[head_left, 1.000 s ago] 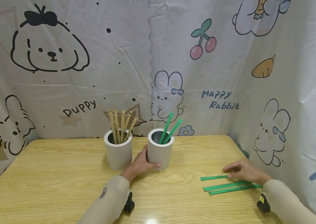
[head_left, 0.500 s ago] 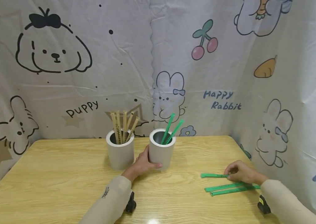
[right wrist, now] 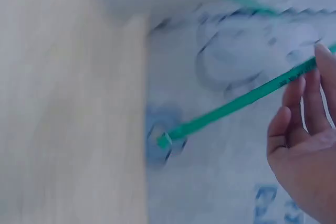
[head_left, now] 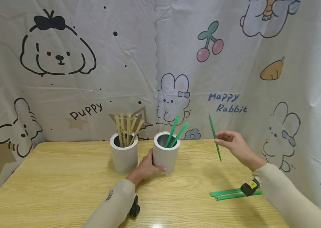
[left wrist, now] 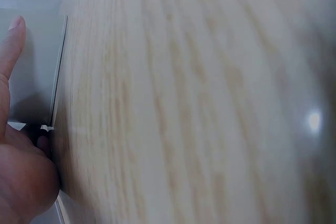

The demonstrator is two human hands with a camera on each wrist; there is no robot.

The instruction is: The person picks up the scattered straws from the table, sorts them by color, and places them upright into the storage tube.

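Note:
My left hand (head_left: 146,167) grips the lower side of a white cylindrical holder (head_left: 166,158), thumb across its front and the other fingers behind it. Two green wrapped straws (head_left: 174,131) lean inside this holder. In the left wrist view the thumb (left wrist: 13,45) lies along the holder's wall (left wrist: 34,72). My right hand (head_left: 235,144) pinches another green wrapped straw (head_left: 212,126) near its middle, raised above the table and nearly upright. The right wrist view shows this straw (right wrist: 226,109), with printing on it, between thumb and fingertips.
A second white holder (head_left: 124,160) with several tan wrapped straws (head_left: 128,126) stands left of the gripped one. Two green straws (head_left: 225,192) lie on the wooden table (head_left: 63,183) under the right forearm. A printed cloth (head_left: 126,79) hangs behind and at the sides.
My right hand has picked up the rearmost green straw from the table, lifted it and turned it nearly upright. The left hand keeps its hold on the holder.

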